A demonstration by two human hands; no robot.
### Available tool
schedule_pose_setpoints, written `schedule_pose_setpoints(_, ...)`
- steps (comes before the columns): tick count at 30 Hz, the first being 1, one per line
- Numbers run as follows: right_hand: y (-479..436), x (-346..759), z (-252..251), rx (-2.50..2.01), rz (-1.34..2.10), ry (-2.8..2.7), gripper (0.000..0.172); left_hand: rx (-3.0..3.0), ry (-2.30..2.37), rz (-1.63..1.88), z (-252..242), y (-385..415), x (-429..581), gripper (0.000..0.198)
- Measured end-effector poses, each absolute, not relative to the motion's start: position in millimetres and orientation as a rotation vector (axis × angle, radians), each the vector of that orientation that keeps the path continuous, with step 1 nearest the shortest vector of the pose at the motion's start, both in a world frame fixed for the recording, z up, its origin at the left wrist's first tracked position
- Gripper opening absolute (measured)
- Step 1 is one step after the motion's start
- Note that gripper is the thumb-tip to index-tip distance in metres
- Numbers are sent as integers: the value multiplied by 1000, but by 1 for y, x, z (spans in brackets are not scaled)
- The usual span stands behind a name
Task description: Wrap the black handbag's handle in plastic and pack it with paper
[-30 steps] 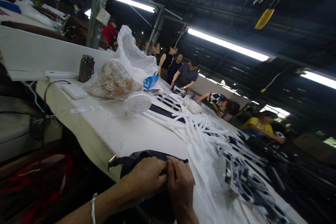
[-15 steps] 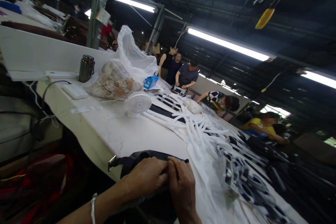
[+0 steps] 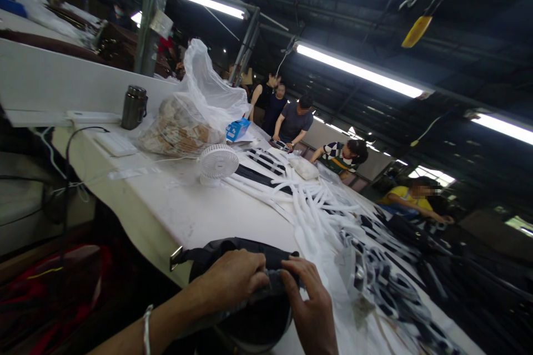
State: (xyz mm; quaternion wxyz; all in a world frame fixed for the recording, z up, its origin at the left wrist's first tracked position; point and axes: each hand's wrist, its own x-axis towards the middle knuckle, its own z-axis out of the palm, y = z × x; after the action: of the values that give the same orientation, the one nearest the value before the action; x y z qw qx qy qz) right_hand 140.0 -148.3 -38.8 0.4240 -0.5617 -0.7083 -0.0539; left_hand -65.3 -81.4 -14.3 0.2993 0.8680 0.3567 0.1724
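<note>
At the near edge of the table is a black fabric piece point(image 3: 254, 324), perhaps a bag, with a curved upper edge and a rounded dark body. A strap with a rectangular metal buckle point(image 3: 175, 258) sticks out at its left. My left hand point(image 3: 235, 280) is closed on the upper edge, thumb and fingers pinching a greyish strip of it. Over the same edge farther right, my right hand point(image 3: 310, 297) grips with its fingers on the far side and thumb on the near side. Much of the piece's underside is hidden by my left forearm.
A small white fan point(image 3: 217, 162) stands ahead, near a clear plastic bag point(image 3: 179, 127), a blue box point(image 3: 237, 130) and a dark flask point(image 3: 134, 107). White strips point(image 3: 308, 216) and grey-black loops point(image 3: 387, 288) cover the right side. Several people work farther back.
My right hand has moved right, away from my left hand, uncovering a greyish stretch of the edge between them. My left hand stays nearly in place.
</note>
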Motion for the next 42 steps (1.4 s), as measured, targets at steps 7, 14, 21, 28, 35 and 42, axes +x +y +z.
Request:
schedule_pose_setpoints(7, -150, 145, -38, -1402, -55, -1697, 13, 2187, 903, 426, -5, -84, -69, 19)
schedule_pose_setpoints(14, -165, 141, -25, -1487, -98, -1644, 25, 2063, 810, 468, -9, -85, -70, 18)
schedule_pose_setpoints(21, -165, 145, -15, -1452, -201, -1972, 23, 2112, 746, 539, 5, -89, -69, 16)
schedule_pose_setpoints(28, -167, 181, -8, -1636, -83, -1615, 25, 2017, 770, 505, 9, -93, -70, 17)
schedule_pose_setpoints(35, -177, 164, -2, -1752, 515, -1337, 45, 2024, 766, 481, 7, -93, -62, 20)
schedule_pose_setpoints(42, -168, 160, -12, -1724, 567, -1311, 42, 2030, 792, 474, 7, -94, -60, 19)
